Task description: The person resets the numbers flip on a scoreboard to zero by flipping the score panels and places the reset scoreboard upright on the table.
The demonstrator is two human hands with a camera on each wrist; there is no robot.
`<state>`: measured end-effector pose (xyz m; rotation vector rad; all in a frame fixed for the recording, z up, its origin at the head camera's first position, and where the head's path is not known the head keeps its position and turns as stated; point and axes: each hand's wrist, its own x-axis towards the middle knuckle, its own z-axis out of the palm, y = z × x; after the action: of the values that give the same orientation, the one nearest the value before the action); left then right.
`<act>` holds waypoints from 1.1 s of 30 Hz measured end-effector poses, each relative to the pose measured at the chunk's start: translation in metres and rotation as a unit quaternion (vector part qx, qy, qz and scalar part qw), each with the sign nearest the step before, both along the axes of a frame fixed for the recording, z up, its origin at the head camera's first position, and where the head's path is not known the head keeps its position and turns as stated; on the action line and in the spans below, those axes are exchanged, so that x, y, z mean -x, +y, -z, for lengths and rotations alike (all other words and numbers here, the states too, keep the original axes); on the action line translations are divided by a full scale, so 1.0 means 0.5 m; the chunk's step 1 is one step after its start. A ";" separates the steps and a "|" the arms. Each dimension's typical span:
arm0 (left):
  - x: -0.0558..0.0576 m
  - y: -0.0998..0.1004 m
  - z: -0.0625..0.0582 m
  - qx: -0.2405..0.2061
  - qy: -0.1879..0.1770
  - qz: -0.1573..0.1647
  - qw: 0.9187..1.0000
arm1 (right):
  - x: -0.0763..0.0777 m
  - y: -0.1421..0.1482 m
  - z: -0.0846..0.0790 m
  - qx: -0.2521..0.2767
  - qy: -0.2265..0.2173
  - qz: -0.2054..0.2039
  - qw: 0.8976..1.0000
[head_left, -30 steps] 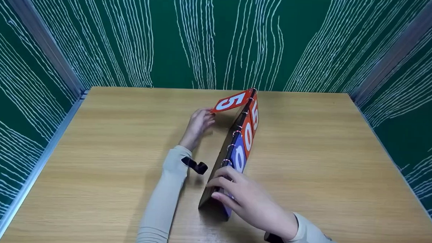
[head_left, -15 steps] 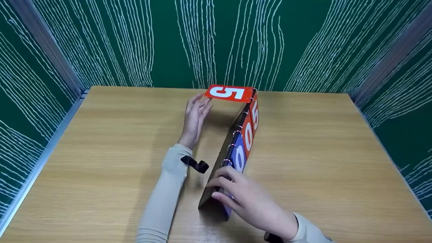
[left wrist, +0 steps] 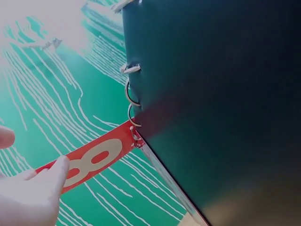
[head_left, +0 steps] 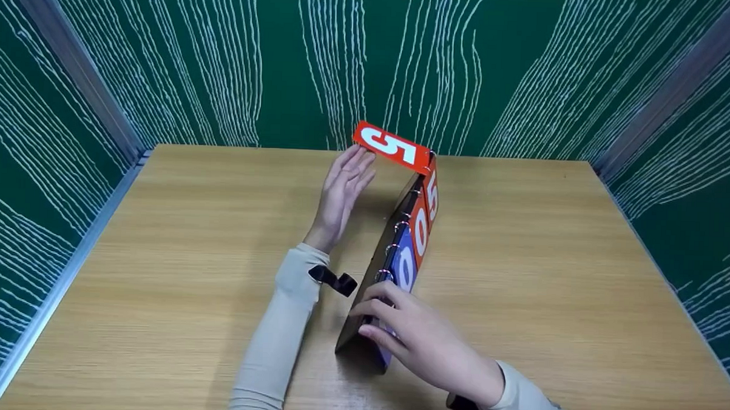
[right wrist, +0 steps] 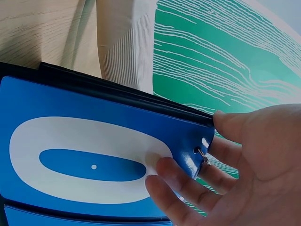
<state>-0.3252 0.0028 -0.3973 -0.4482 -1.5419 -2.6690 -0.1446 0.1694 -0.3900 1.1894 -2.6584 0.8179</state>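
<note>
A tabletop flip scoreboard [head_left: 380, 260] stands like a tent, with ring-bound number cards along its top edge. In the head view, its front shows red cards reading 5 and 0 and a blue 0 card [right wrist: 99, 127]. One red card [head_left: 391, 147] is lifted off the far end, sloping up and left, its 5 facing up; the left wrist view shows an 8 on its other side. My left hand [head_left: 340, 195] has extended fingers touching that card's free end from below. My right hand [head_left: 424, 340] grips the near end of the scoreboard, with fingers on both its faces.
The scoreboard stands on a wooden table [head_left: 174, 271]. Green walls [head_left: 515, 64] with white wavy lines enclose the back and sides. Metal posts [head_left: 670, 82] stand at the back corners. Black straps with small cameras [head_left: 333, 280] are on both wrists.
My left hand has moved up and away, raising the red card's free end from below the scoreboard's top edge to above it. The right hand has stayed in place on the scoreboard.
</note>
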 end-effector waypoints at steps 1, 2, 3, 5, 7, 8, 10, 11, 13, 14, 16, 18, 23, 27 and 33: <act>-0.002 0.002 -0.002 0.007 0.009 0.004 1.000 | 0.000 0.000 0.000 0.001 0.000 -0.001 1.000; -0.003 0.004 -0.003 0.020 0.016 0.007 1.000 | 0.000 0.000 0.000 0.002 -0.002 -0.002 1.000; -0.005 0.006 -0.005 0.029 0.022 0.010 0.999 | 0.000 0.001 0.000 0.003 -0.003 -0.002 1.000; -0.011 0.011 -0.010 0.047 0.035 0.016 0.998 | -0.001 0.001 0.001 0.003 -0.006 -0.002 1.000; -0.017 0.016 -0.015 0.065 0.045 0.023 0.997 | -0.001 0.001 0.001 0.003 -0.007 -0.003 1.000; -0.019 0.018 -0.016 0.073 0.050 0.027 0.996 | -0.001 0.002 0.001 0.003 -0.006 -0.004 1.000; -0.022 0.022 -0.017 0.085 0.055 0.033 0.994 | -0.001 0.002 0.001 0.004 -0.006 -0.005 1.000; -0.022 0.024 -0.016 0.093 0.054 0.035 0.994 | 0.000 0.002 0.001 0.005 -0.005 -0.006 1.000; -0.020 0.026 -0.012 0.105 0.053 0.035 0.992 | 0.000 0.002 0.001 0.005 -0.005 -0.005 1.000; -0.018 0.026 -0.009 0.111 0.051 0.034 0.992 | 0.000 0.001 0.001 0.005 -0.005 -0.006 1.000; -0.013 0.026 -0.002 0.124 0.043 0.031 0.991 | 0.000 0.001 0.001 0.005 -0.007 -0.005 1.000; -0.009 0.025 0.005 0.135 0.039 0.031 0.990 | 0.000 0.001 0.000 0.003 -0.009 -0.004 1.000; -0.002 0.024 0.015 0.144 0.031 0.036 0.988 | 0.000 0.001 -0.001 0.002 -0.012 -0.002 1.000; -0.002 0.026 0.017 0.141 0.028 0.035 0.989 | -0.001 0.001 0.001 0.001 0.001 -0.002 1.000; 0.003 0.029 0.024 0.140 0.015 0.034 0.989 | -0.002 0.001 0.002 0.001 0.013 0.000 1.000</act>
<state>-0.3265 0.0175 -0.4095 -0.5561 -1.9359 -2.4860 -0.1435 0.1698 -0.3909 1.1912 -2.6368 0.7981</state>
